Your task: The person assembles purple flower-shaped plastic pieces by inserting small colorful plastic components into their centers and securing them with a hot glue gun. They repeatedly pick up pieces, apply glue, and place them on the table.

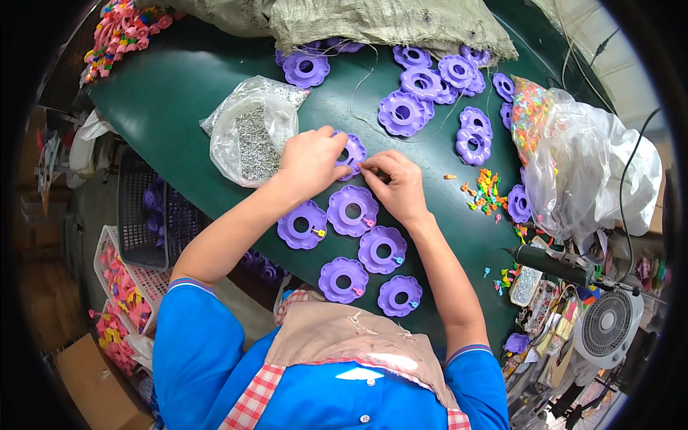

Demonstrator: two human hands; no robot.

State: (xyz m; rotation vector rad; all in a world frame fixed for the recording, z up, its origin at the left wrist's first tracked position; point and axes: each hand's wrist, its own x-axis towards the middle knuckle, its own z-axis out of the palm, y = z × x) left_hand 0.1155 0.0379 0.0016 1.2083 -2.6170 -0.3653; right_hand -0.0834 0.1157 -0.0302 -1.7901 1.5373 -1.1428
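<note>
On green table point(179, 86) | left hand point(309, 163) grips purple flower disc point(352, 152) | right hand point(398, 185) pinches small peg

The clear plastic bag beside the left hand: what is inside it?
The clear plastic bag holds a heap of small grey metal pieces, too small to identify. The left hand rests at its right edge; the bag's crumpled folds cover whatever lies deeper.
</note>
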